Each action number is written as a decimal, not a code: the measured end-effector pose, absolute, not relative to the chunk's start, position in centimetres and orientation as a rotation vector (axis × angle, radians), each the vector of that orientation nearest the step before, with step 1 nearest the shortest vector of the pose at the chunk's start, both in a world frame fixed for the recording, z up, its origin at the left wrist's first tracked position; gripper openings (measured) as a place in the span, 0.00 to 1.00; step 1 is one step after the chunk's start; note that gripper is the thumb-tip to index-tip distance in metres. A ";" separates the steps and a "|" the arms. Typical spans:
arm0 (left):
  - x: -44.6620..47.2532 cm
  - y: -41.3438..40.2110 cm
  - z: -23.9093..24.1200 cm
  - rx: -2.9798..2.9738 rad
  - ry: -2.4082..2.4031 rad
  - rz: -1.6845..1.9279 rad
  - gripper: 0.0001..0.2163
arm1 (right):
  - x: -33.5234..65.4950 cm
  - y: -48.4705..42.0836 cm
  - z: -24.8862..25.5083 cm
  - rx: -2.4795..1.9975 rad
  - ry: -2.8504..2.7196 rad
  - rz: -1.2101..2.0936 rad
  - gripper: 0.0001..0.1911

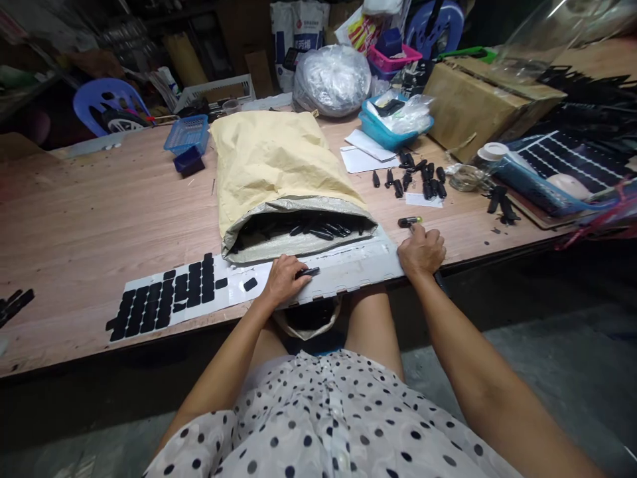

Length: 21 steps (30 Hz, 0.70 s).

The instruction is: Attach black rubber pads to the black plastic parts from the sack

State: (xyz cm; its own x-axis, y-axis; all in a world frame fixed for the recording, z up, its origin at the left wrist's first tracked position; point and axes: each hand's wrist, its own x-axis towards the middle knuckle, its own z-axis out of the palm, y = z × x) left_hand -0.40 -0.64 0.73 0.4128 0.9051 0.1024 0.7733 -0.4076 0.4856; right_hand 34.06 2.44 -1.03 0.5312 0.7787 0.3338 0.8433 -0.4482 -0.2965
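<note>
Here, a person seated at the front edge of a wood-grain tabletop [149, 192] works with both bare hands. The left hand [286, 282] pinches a slim black plastic piece [309, 272] over a pale cardboard strip [348, 275] lying along the front edge. The right hand [423, 251] rests with curled fingers at the strip's right end, just beside a black tool with a yellow-green tip [409, 222]; whether it grips anything cannot be told. Behind the strip, a yellow paper sack [283, 159] lies with its mouth facing the front edge, glossy black pieces [323, 231] inside. Toward the front left corner, a white backing sheet [236, 289] carries rows of black rounded pads [150, 307].

A loosened pinch could drop the slim piece off the front edge, since it is held so close to it. The sack's contents might spill if its sagging mouth were tugged, and the strip could slip if leaned on.

The left fingers cover part of the slim piece. The sack's depth is in shadow, a second bag [306, 332] below the edge is mostly hidden, and a dark shape under the right wrist is unclear.
</note>
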 end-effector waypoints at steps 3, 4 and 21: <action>-0.4 -2.0 -0.4 2.234 1.488 0.626 0.10 | 34.2 2.3 -1.0 -2.342 -1.285 -0.201 0.21; -0.3 -2.2 -0.7 2.210 1.505 0.671 0.10 | 34.3 2.3 -1.0 -2.331 -1.269 -0.197 0.22; 0.4 -1.4 -0.4 2.014 1.545 0.698 0.05 | 23.6 -5.7 2.2 -1.511 -1.482 0.617 0.20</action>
State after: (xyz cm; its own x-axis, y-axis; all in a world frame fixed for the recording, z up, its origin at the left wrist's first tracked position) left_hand 0.35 -1.42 -0.43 0.2234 0.9702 0.0940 0.7117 -0.2282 0.6643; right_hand 23.64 -5.74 2.24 0.1556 0.9591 0.2365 0.5085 0.1275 -0.8515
